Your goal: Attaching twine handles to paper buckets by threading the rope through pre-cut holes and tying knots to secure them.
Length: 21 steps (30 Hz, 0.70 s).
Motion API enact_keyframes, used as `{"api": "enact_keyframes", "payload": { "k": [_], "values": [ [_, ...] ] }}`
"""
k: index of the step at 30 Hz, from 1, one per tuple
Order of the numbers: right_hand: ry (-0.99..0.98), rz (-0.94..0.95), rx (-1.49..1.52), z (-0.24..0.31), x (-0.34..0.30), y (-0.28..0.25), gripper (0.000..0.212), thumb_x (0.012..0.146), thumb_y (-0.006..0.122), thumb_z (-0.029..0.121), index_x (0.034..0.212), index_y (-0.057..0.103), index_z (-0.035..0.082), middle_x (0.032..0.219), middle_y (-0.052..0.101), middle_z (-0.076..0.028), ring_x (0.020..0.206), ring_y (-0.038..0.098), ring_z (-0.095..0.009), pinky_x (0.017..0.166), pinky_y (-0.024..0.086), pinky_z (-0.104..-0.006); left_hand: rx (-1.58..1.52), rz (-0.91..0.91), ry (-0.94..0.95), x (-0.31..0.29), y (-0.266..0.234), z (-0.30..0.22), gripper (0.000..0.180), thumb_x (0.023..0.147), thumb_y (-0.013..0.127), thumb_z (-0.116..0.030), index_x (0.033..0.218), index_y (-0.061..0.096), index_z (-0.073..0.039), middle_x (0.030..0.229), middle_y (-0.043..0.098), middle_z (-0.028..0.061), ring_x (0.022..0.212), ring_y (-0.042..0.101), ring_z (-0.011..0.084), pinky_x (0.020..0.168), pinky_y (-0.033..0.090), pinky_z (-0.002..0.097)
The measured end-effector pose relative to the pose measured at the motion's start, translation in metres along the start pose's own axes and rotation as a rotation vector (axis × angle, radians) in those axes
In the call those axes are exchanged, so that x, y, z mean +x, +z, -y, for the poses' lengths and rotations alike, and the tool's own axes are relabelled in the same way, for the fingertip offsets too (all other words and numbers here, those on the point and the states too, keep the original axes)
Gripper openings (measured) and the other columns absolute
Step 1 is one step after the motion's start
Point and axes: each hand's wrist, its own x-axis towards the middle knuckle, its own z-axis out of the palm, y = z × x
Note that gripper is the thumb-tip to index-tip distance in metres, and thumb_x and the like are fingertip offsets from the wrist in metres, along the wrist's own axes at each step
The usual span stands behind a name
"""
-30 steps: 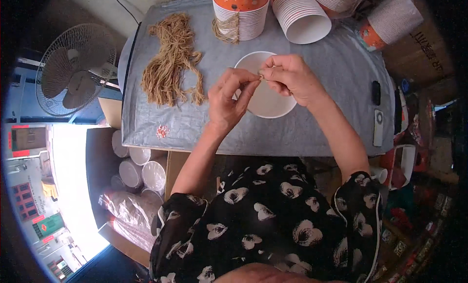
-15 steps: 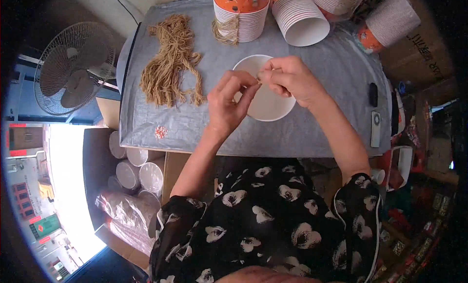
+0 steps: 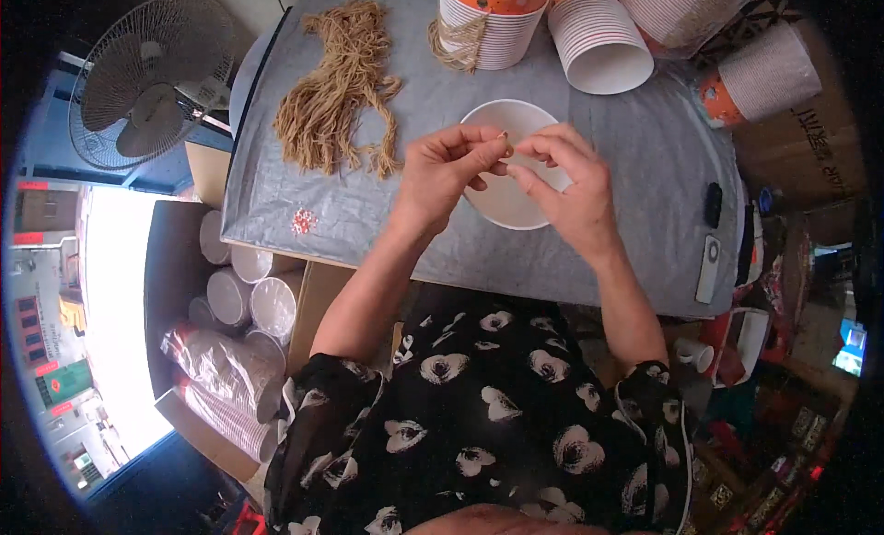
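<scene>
Both hands are over a white paper bucket [image 3: 509,212], which stands on the grey-covered table. My left hand [image 3: 445,174] pinches a small tan bit [image 3: 507,146] between thumb and forefinger; it is too small to name surely. Just to its right, my right hand [image 3: 578,187] has its fingers curved, with thumb and forefinger apart and nothing visible between them. To the left lies a bundle of tan cords [image 3: 333,93]. Beyond the bucket rises a stack of orange and white paper buckets [image 3: 493,36], with tan cord [image 3: 459,45] hanging on its side.
More stacked buckets [image 3: 603,56] lie at the back right. A small pile of red and white bits [image 3: 304,222] is near the front left edge. A black object [image 3: 713,205] and a white remote-like device [image 3: 708,270] lie at right. A fan [image 3: 152,84] stands left, above boxed buckets [image 3: 273,305].
My right hand has turned and its fingertips have parted from those of my left hand. The tan bit now shows in my left fingers. The whole view has shifted slightly.
</scene>
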Motion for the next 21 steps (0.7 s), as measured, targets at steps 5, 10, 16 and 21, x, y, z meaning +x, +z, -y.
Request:
{"api": "enact_keyframes", "payload": {
  "k": [5,10,16,21],
  "values": [
    [-0.051,-0.108,-0.030,-0.008,-0.004,0.015,0.025,0.076,0.080,0.007,0.097,0.069,0.003,0.097,0.065,-0.007,0.090,0.066,-0.024,0.078,0.053,-0.0347,-0.025,-0.018,0.010,0.002,0.003,0.004,0.017,0.091,0.073,-0.013,0.103,0.071,-0.001,0.089,0.074,0.0051,0.076,0.069,0.0092,0.064,0.054,0.0225],
    [-0.068,-0.147,-0.017,-0.013,-0.005,0.020,0.021,0.077,0.079,0.004,0.095,0.070,0.004,0.094,0.066,-0.008,0.088,0.067,-0.024,0.076,0.054,-0.0340,-0.109,-0.014,-0.014,0.002,0.001,0.007,0.018,0.090,0.074,-0.011,0.102,0.070,0.001,0.088,0.073,0.0070,0.078,0.068,0.0096,0.070,0.058,0.0235],
    [-0.076,-0.147,0.006,-0.021,-0.007,0.020,0.015,0.080,0.076,0.003,0.094,0.071,0.003,0.093,0.067,-0.009,0.087,0.067,-0.025,0.076,0.054,-0.0338,-0.129,-0.001,-0.030,-0.001,-0.001,0.009,0.022,0.091,0.071,-0.007,0.108,0.068,0.006,0.096,0.073,0.0116,0.086,0.071,0.0149,0.079,0.059,0.0270],
    [-0.013,-0.148,0.090,-0.017,-0.006,0.020,0.013,0.082,0.074,0.001,0.095,0.071,0.002,0.093,0.067,-0.008,0.083,0.068,-0.020,0.075,0.054,-0.0306,-0.124,0.029,-0.036,0.000,-0.002,0.010,0.024,0.091,0.071,-0.006,0.111,0.066,0.007,0.098,0.073,0.0128,0.087,0.071,0.0160,0.082,0.059,0.0271]
  ]
}}
